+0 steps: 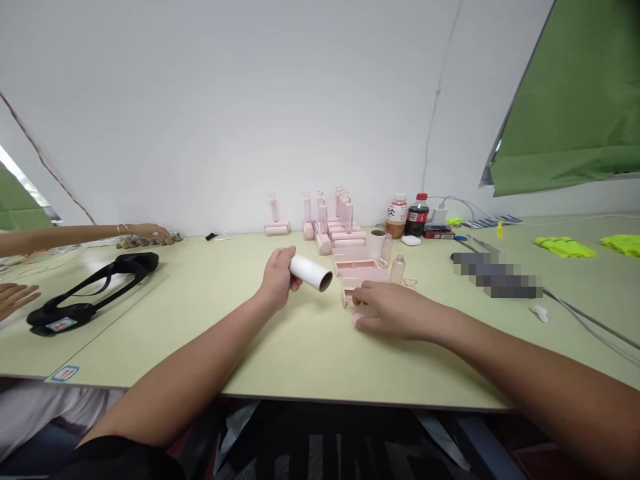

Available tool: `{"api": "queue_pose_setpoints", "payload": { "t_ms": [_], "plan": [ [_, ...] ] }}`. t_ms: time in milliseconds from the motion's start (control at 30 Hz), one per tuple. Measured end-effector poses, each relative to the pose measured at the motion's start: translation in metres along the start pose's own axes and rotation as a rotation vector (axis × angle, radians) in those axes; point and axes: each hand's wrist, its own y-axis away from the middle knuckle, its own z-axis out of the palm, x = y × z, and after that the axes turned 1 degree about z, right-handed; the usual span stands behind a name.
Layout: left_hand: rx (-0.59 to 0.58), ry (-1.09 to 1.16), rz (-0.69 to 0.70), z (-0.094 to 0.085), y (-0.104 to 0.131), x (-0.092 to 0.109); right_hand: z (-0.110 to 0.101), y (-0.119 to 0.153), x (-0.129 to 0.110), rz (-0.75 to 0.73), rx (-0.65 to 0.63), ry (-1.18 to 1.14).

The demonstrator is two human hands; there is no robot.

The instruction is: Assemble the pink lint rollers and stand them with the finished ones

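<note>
My left hand (280,277) is closed around a white adhesive paper roll (311,272), the lint roller kind, tilted with its hollow brown end toward the right. My right hand (385,308) rests low over the table, thumb and fingers apart. Its fingertips are at an open pink case (345,293), partly hidden by the hand. A small pink piece (356,319) shows at the thumb tip. Behind lies another open pink case (360,267). Close by stand a clear pink bottle (397,269) and a second white roll (376,244).
Several pink lint rollers with upright handles (349,217) line the wall. Two drink bottles (417,215) stand right of them. A black strap headset (95,293) lies left, near another person's hands (150,231). Cables (590,320) and yellow cloths (565,247) are at right.
</note>
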Motion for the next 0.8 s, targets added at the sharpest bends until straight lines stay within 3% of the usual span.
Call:
{"api": "queue_pose_setpoints", "payload": {
  "t_ms": [200,667,800],
  "plan": [
    [-0.020,0.006,-0.081,-0.001,0.001,0.001,0.008,-0.001,0.002,-0.013,-0.126,-0.026],
    [-0.032,-0.013,-0.086,0.001,0.004,0.005,0.015,-0.004,-0.006,0.017,-0.012,-0.069],
    [-0.037,-0.021,-0.071,0.001,0.005,0.006,0.013,-0.005,-0.001,0.068,-0.056,-0.038]
  ]
}}
